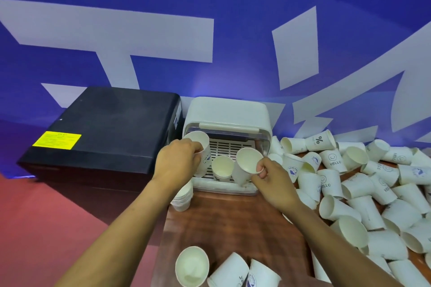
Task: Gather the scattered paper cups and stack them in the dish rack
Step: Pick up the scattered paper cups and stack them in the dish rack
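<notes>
A white lidded dish rack (227, 114) stands open at the back of the wooden table (233, 223). One paper cup (221, 168) stands upright inside it on the slatted floor. My left hand (177, 161) grips a white cup (200, 144) at the rack's left opening. My right hand (270, 179) pinches the rim of another cup (245, 165), tilted, at the rack's front right. A large heap of scattered white printed cups (363, 184) covers the table to the right.
A black box (105, 130) with a yellow label stands left of the rack. A short stack of cups (183, 198) sits by the rack's front left corner. Three loose cups (193, 265) lie at the near table edge. Blue wall behind.
</notes>
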The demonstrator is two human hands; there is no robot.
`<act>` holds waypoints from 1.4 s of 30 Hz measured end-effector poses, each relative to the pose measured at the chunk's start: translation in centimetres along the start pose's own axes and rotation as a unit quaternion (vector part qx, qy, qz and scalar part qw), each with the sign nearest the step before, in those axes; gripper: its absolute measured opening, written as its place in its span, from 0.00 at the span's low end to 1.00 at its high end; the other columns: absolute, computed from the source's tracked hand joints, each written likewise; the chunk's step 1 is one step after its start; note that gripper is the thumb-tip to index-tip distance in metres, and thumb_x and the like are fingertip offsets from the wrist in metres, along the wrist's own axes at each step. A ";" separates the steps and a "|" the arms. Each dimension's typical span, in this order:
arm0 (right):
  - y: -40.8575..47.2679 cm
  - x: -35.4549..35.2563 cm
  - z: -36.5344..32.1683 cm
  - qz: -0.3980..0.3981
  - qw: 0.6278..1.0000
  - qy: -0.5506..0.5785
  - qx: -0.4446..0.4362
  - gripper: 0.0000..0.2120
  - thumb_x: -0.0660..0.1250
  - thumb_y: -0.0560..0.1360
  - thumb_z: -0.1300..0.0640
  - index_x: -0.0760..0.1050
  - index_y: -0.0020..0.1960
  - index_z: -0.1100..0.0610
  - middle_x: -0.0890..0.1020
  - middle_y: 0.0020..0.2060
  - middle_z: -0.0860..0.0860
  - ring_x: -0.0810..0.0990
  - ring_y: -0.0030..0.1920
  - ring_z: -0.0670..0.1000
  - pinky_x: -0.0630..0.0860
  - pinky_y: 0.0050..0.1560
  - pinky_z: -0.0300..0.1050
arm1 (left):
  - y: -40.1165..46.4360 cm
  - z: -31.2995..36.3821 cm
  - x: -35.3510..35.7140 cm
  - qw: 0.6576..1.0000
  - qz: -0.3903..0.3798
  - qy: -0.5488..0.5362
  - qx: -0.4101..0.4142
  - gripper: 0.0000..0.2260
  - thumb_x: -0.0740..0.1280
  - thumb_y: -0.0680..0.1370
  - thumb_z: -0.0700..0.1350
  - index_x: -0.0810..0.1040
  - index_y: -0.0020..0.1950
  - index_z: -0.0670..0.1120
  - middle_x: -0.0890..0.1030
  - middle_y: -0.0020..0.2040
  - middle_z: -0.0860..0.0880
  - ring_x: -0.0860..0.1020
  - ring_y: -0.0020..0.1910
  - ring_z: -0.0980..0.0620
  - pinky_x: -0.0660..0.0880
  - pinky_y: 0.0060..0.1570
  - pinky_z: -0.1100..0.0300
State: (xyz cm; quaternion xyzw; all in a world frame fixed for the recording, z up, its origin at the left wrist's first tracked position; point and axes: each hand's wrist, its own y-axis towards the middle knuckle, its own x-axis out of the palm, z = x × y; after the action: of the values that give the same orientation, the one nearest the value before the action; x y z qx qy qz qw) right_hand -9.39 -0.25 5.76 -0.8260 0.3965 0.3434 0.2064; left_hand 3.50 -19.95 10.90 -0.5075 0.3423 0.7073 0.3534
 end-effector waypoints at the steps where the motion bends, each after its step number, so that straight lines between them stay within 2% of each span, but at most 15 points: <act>1: 0.1 0.2 -0.1 0.000 1.000 -0.013 -0.009 0.06 0.67 0.72 0.58 0.69 0.44 0.52 0.73 0.38 0.47 0.72 0.38 0.44 0.67 0.36 0.35 | 0.2 -0.2 0.1 1.000 0.000 0.007 0.001 0.11 0.60 0.80 0.47 0.79 0.59 0.53 0.80 0.54 0.51 0.77 0.50 0.50 0.68 0.38 0.60; 4: 0.4 0.9 -0.7 0.011 0.998 -0.050 -0.032 0.07 0.67 0.73 0.54 0.69 0.45 0.47 0.74 0.41 0.45 0.74 0.39 0.44 0.70 0.37 0.39 | 0.6 -0.9 0.7 1.000 -0.002 0.025 0.010 0.11 0.60 0.80 0.47 0.79 0.58 0.53 0.80 0.53 0.51 0.77 0.49 0.50 0.69 0.38 0.60; 6: 0.6 1.4 -1.2 0.018 0.997 -0.063 -0.042 0.07 0.67 0.74 0.52 0.68 0.45 0.45 0.75 0.43 0.44 0.74 0.40 0.44 0.69 0.35 0.39 | 0.9 -1.3 1.1 0.999 -0.007 0.032 0.019 0.11 0.60 0.80 0.47 0.79 0.58 0.52 0.80 0.53 0.51 0.77 0.49 0.49 0.69 0.39 0.60; 13: 1.9 3.5 -2.1 0.025 0.996 -0.074 -0.031 0.06 0.66 0.74 0.52 0.71 0.48 0.46 0.75 0.45 0.41 0.78 0.44 0.46 0.74 0.39 0.43 | 2.1 -2.3 2.6 0.998 -0.009 0.045 0.049 0.11 0.59 0.80 0.45 0.80 0.55 0.50 0.80 0.51 0.50 0.77 0.48 0.50 0.68 0.39 0.61; 18: 2.6 5.0 -2.0 0.022 0.996 -0.090 -0.019 0.05 0.66 0.74 0.52 0.71 0.50 0.48 0.74 0.45 0.42 0.77 0.44 0.45 0.68 0.35 0.39 | 3.0 -2.8 3.9 0.996 -0.051 0.052 0.056 0.10 0.61 0.79 0.44 0.80 0.55 0.49 0.80 0.51 0.49 0.77 0.49 0.49 0.71 0.42 0.59; 27: 4.0 6.5 -1.3 0.009 0.994 -0.108 0.013 0.06 0.66 0.74 0.51 0.70 0.48 0.47 0.76 0.45 0.43 0.76 0.43 0.46 0.70 0.36 0.41 | 4.9 -3.5 6.9 0.984 -0.120 0.112 0.068 0.09 0.63 0.77 0.39 0.80 0.52 0.49 0.80 0.49 0.49 0.78 0.48 0.47 0.73 0.45 0.56; 30: 4.2 7.0 -1.0 0.005 0.994 -0.105 0.019 0.06 0.66 0.74 0.51 0.71 0.49 0.48 0.76 0.44 0.43 0.76 0.43 0.47 0.72 0.39 0.42 | 5.2 -4.0 7.8 0.980 -0.148 0.117 0.067 0.09 0.63 0.77 0.38 0.79 0.52 0.49 0.80 0.50 0.49 0.78 0.50 0.47 0.72 0.46 0.55; 35: 4.6 7.5 -0.5 -0.013 0.995 -0.091 0.034 0.06 0.66 0.73 0.53 0.72 0.49 0.50 0.76 0.45 0.43 0.73 0.44 0.46 0.67 0.38 0.41 | 5.6 -4.3 8.3 0.972 -0.199 0.106 0.072 0.09 0.62 0.78 0.41 0.78 0.55 0.50 0.81 0.53 0.49 0.77 0.53 0.46 0.67 0.45 0.56; 40: 4.7 8.1 -0.3 -0.042 0.995 -0.080 0.046 0.08 0.67 0.73 0.52 0.72 0.51 0.50 0.76 0.46 0.44 0.73 0.45 0.45 0.67 0.41 0.41 | 5.6 -4.3 8.6 0.963 -0.233 0.110 0.075 0.09 0.60 0.78 0.40 0.79 0.51 0.49 0.82 0.51 0.48 0.78 0.52 0.47 0.69 0.54 0.54; 42: 4.6 8.2 -0.1 -0.056 0.993 -0.091 0.043 0.10 0.67 0.73 0.53 0.73 0.53 0.50 0.76 0.48 0.45 0.74 0.48 0.46 0.66 0.42 0.41 | 5.5 -4.2 8.7 0.961 -0.249 0.091 0.077 0.12 0.59 0.79 0.42 0.79 0.57 0.49 0.81 0.55 0.49 0.77 0.56 0.47 0.68 0.57 0.54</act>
State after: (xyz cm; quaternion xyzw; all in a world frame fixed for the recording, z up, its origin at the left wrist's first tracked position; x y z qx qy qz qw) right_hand -9.33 -7.30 -0.43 -0.8027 0.3438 0.3874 0.2957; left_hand -1.18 -25.03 2.17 -0.6104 0.2895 0.5193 0.5234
